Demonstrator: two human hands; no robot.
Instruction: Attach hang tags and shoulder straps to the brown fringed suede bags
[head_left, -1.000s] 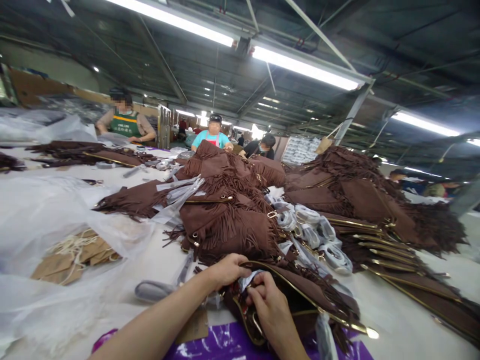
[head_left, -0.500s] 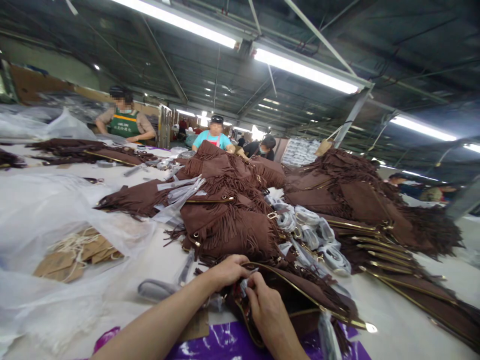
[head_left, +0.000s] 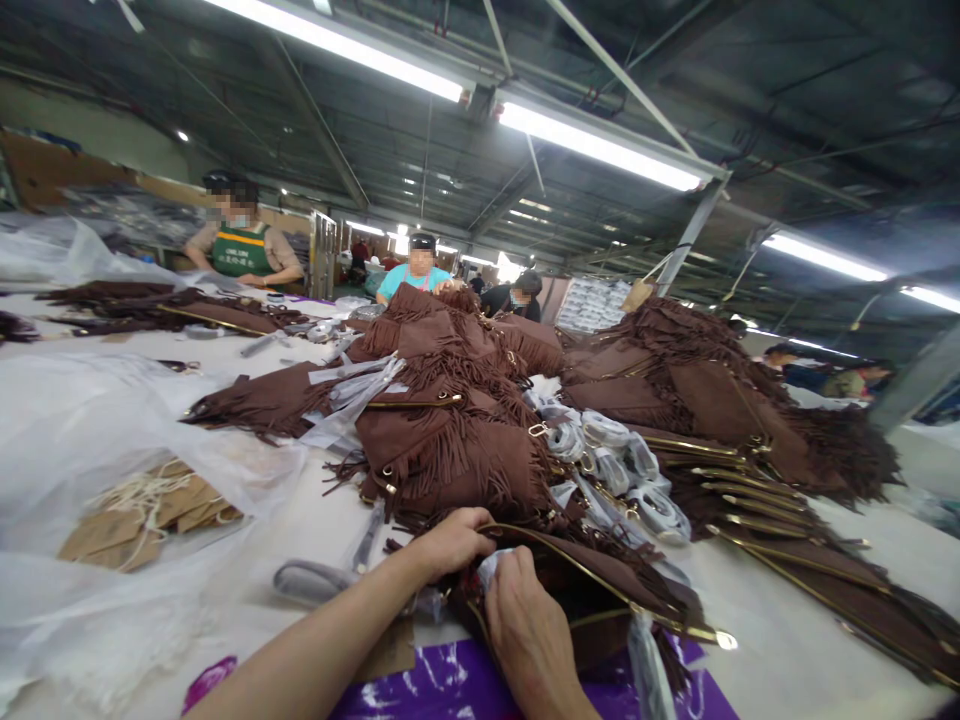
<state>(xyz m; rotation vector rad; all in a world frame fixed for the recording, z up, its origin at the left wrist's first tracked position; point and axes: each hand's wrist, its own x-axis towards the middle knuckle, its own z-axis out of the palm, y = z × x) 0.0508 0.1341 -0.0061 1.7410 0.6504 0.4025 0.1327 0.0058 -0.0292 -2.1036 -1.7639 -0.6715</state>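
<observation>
An unzipped brown fringed bag lies in front of me with its gold zipper edges spread apart. My left hand is closed on the bag's left rim, thumb and fingers pinching the edge. Inside the mouth, at the left end, my right hand has its fingers bent around a crumpled whitish piece, which may be paper or plastic. Its fingertips are partly hidden. A plastic-wrapped strap hangs at the bag's right end. Under the bag is a shiny purple plastic sheet.
Brown fringed bags are heaped ahead, and more are stacked at right. Wrapped straps lie between them. At left, clear plastic partly covers brown tags. Co-workers, including a person in a green apron, stand across the table.
My right hand has shifted slightly left over the whitish piece, its fingers drawn closer together. My left hand keeps its place on the rim. The whole view has moved a little.
</observation>
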